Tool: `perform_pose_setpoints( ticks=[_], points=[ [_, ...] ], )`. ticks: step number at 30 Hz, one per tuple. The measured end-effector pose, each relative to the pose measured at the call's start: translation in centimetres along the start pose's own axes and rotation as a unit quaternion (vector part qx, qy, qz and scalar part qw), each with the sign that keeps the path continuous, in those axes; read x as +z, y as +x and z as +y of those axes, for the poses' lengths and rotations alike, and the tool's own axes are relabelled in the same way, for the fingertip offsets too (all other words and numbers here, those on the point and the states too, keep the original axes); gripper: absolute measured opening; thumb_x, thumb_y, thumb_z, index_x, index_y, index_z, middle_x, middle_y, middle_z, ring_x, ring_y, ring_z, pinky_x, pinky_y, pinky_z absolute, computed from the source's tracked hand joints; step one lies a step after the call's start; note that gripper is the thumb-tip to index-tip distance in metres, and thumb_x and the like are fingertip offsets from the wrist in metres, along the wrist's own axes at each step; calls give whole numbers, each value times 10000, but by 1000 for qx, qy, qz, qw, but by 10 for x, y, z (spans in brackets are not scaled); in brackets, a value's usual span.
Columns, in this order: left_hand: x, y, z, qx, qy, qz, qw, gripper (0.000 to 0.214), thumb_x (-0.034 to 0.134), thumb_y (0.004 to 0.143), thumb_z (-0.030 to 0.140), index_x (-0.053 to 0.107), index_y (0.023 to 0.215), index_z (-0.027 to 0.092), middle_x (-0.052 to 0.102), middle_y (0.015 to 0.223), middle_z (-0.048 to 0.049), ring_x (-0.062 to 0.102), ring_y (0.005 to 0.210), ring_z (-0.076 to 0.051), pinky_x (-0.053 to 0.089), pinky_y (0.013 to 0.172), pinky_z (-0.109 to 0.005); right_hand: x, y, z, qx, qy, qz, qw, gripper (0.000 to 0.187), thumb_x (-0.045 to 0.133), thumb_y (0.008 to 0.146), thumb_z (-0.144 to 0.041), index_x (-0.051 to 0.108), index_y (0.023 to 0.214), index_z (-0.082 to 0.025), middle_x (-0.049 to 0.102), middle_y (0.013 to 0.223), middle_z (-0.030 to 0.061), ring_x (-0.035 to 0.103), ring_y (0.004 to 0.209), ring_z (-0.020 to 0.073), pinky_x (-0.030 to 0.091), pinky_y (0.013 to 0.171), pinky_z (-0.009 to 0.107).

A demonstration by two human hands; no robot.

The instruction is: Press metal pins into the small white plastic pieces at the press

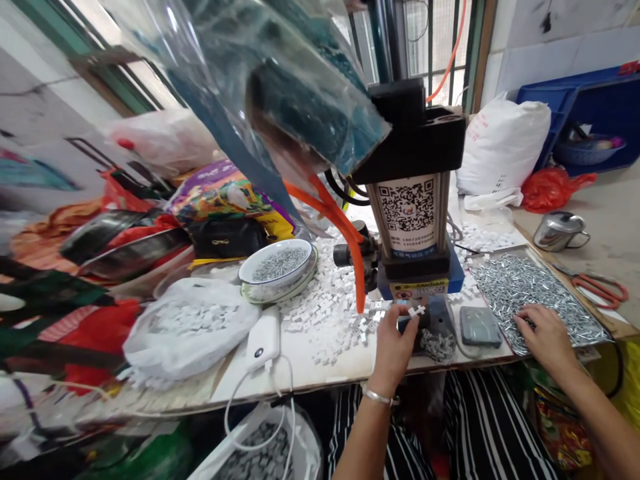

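My left hand (pixel 393 340) is closed at the base of a small bench press (pixel 413 213), pinching a small white cross-shaped plastic piece (pixel 416 311) between thumb and fingers. Over on the right, my right hand (pixel 545 337) rests at the near edge of a tray of small metal pins (pixel 543 287). Its fingers are curled down among the pins; whether they grip one is too small to make out. A little heap of metal pins (pixel 439 345) lies on the press base beside my left hand. Many loose white plastic pieces (pixel 325 300) are spread left of the press.
An orange air hose (pixel 357 267) hangs by the press. Further left are an enamel bowl of pins (pixel 277 263), a white power bank (pixel 264 340) and a plastic bag of white pieces (pixel 193 327). Scissors (pixel 600 287) and a metal mug (pixel 560 231) lie beyond the tray.
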State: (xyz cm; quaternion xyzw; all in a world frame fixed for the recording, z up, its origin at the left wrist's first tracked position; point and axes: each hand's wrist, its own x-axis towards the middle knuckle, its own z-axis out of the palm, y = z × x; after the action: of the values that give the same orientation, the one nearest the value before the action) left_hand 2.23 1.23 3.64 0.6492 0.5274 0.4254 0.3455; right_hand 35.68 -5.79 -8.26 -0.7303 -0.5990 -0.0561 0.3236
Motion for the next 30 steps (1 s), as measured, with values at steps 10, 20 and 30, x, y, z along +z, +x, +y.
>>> perform_pose_setpoints(
  ticks=[10,20,30],
  points=[
    [18,-6,28,17,316,-58,947,156,695,855,247,573,760,222,598,691,-27,627,781,-283,379,829,-411,-7,8,-9,-5,-2,3,1000,212,455,923,-363,575,802,-237,691,897,98,597,907,275,439,862,421],
    [21,-6,29,-18,290,-55,955,263,703,887,275,560,674,213,626,666,-21,598,703,-242,344,770,-381,-38,10,-38,150,102,27,983,256,525,852,-476,608,819,-236,688,775,61,619,700,230,454,695,346],
    [24,-24,37,6,231,-125,965,123,623,867,97,679,802,185,677,924,-61,613,1001,-267,337,926,-440,-44,12,-89,206,323,-77,921,328,641,804,-508,705,904,-202,720,876,55,648,810,226,507,777,346]
  ],
)
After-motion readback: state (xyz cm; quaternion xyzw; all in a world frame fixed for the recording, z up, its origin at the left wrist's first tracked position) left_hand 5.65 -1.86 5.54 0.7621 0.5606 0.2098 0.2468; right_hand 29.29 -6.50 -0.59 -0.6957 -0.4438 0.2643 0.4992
